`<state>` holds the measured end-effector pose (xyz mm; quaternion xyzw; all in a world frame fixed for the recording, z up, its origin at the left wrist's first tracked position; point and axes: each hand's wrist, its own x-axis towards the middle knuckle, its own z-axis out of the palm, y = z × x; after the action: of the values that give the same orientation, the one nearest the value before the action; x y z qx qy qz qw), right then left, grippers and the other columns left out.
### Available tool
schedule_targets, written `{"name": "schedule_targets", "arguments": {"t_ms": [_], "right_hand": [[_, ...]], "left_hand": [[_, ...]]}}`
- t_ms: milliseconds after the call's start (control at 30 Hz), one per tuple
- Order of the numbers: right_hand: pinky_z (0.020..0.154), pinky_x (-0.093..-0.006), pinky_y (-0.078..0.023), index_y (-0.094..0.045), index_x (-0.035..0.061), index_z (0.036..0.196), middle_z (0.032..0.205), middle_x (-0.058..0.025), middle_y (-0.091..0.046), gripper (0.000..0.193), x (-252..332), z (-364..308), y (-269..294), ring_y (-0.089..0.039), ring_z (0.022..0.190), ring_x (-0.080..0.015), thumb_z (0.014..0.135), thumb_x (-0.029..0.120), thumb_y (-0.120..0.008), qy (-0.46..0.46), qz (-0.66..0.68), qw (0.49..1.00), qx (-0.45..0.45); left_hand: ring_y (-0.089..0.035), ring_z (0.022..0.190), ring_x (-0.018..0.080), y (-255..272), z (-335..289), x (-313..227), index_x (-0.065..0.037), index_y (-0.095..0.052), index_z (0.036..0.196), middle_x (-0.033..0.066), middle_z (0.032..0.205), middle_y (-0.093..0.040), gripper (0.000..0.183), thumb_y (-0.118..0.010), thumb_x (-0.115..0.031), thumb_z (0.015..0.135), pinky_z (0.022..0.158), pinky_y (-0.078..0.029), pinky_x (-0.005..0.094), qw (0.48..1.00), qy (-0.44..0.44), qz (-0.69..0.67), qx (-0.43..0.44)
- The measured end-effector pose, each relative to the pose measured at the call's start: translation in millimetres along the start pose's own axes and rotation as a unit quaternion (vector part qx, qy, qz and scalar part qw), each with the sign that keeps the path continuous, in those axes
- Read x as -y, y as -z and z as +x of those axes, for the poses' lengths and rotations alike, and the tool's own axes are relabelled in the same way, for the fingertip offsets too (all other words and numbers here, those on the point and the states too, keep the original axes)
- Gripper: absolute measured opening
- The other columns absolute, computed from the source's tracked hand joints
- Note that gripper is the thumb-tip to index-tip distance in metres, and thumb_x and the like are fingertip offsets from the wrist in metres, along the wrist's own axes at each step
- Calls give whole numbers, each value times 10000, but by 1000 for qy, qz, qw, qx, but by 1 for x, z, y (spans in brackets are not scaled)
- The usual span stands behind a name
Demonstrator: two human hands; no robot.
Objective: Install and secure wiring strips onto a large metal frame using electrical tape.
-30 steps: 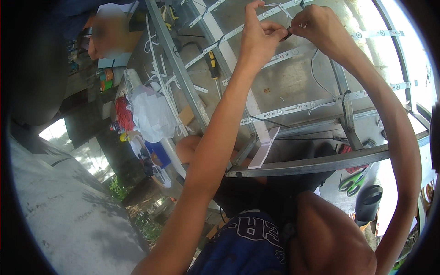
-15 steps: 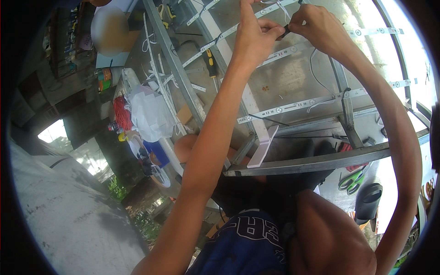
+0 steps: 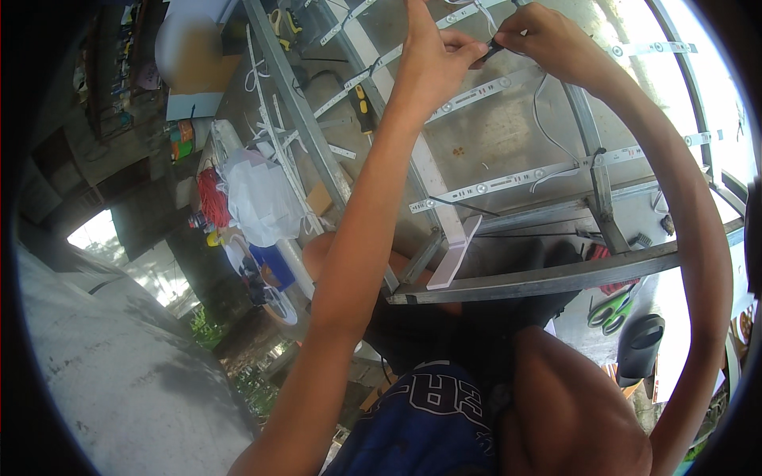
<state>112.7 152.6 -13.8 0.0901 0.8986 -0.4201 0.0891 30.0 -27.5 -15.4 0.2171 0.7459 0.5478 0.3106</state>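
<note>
Black piece [image 3: 493, 49], over the metal frame [image 3: 540, 278], sat pinched in closed fingertips of left hand [image 3: 434, 60] and right hand [image 3: 546, 38]; a slack pinch, I judged, could drop it among the strips [image 3: 502, 185].

Green-handled scissors [image 3: 609, 315] near a dark slide sandal [image 3: 637, 358], a white plastic bag [image 3: 262, 198] just beside bundled red cord [image 3: 211, 200]

Light strips [image 3: 480, 189] cross the metal frame [image 3: 524, 285]. A plastic bag [image 3: 258, 198] lies left of it, a screwdriver [image 3: 361, 107] between its left rails [image 3: 297, 95]. Near right, scissors [image 3: 621, 306] lie left of a sandal [image 3: 637, 361].
</note>
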Motion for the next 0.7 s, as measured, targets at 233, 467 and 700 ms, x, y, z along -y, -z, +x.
{"name": "schedule_targets", "arguments": {"t_ms": [233, 467, 700], "right_hand": [[713, -446, -515, -762, 43, 924, 809, -213, -702, 220, -3, 2, -6, -688, 779, -357, 871, 220, -642, 18, -8, 999, -39], [705, -446, -519, -757, 31, 885, 833, -220, -705, 185, -7, 3, -18, -688, 795, -369, 840, 189, -672, 10, -41, 995, -86], [684, -418, -524, -766, 34, 931, 787, -203, -709, 180, -5, -1, -3, -696, 736, -322, 820, 155, -690, 29, 45, 996, -75]], "left_hand": [[-677, 790, 182, 5, -1, 3, -119, -207, 1388, 151, 879, -668, 700, -625, 108, 876, 709, -572, 294, 1000, 5, -8, 16], [-649, 753, 164, 4, 0, -14, -127, -203, 1389, 134, 864, -663, 706, -619, 116, 873, 692, -552, 291, 999, 19, 10, 34], [-647, 736, 161, 4, 1, -31, -106, -188, 1405, 119, 843, -654, 720, -635, 87, 875, 682, -544, 290, 998, 4, 45, 34]]}}
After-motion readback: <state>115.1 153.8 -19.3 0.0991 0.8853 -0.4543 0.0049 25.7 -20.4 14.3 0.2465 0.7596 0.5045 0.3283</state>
